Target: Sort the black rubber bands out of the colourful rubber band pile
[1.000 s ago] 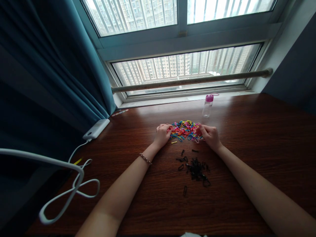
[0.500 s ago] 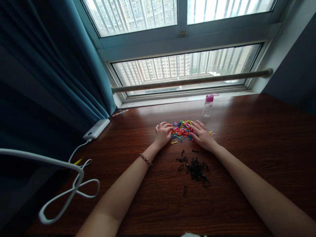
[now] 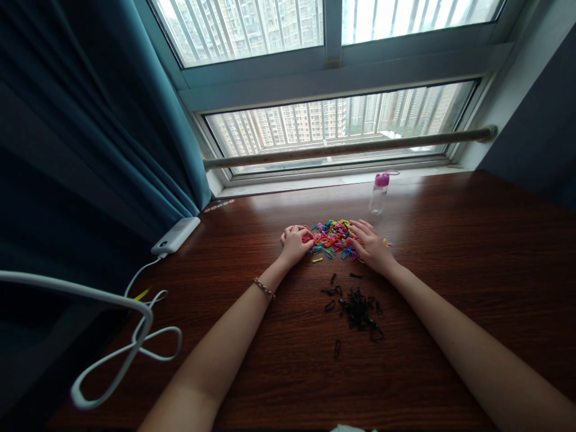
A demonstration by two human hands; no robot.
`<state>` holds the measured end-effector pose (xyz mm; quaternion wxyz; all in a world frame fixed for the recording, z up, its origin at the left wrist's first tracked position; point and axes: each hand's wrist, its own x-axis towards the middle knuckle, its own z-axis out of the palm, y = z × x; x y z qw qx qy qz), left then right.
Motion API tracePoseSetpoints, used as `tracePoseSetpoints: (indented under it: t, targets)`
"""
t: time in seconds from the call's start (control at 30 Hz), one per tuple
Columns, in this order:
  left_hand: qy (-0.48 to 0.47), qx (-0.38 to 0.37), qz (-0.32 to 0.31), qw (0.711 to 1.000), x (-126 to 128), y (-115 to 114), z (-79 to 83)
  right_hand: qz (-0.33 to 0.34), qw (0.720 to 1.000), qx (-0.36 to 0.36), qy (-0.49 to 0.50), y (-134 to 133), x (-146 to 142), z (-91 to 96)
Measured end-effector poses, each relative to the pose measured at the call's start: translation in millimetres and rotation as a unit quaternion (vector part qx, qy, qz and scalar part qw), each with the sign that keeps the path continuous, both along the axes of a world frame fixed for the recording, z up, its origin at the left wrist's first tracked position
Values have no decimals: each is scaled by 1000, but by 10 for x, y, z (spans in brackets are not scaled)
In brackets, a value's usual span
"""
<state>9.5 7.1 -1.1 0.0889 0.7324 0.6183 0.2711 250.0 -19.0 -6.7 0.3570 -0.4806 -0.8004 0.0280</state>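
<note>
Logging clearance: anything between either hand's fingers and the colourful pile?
Nothing visible. The left hand is at the left end of the colourful pile, the right hand at its right. The black pile lies nearer the camera, out of the way.

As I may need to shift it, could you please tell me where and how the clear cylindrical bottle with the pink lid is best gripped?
Probably around the upright bottle, below its pink lid, coming from the right with the right hand: the bottle's straight sides suit wrapping, the thin pink strap juts out higher up, and the multicoloured pile of small loops lies to its near left.
</note>
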Motion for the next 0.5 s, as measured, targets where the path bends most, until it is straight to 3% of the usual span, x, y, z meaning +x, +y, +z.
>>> tracePoseSetpoints:
  t: [0.17, 0.5]
  targets:
    - [-18, -8, -1, 1000, -9, 18, -16, -34, 995, -56, -70, 40, -10, -46]
    - [-91, 66, 0, 994, -19, -16, 15, 7, 993, -45, -112, -40, -43, 9]
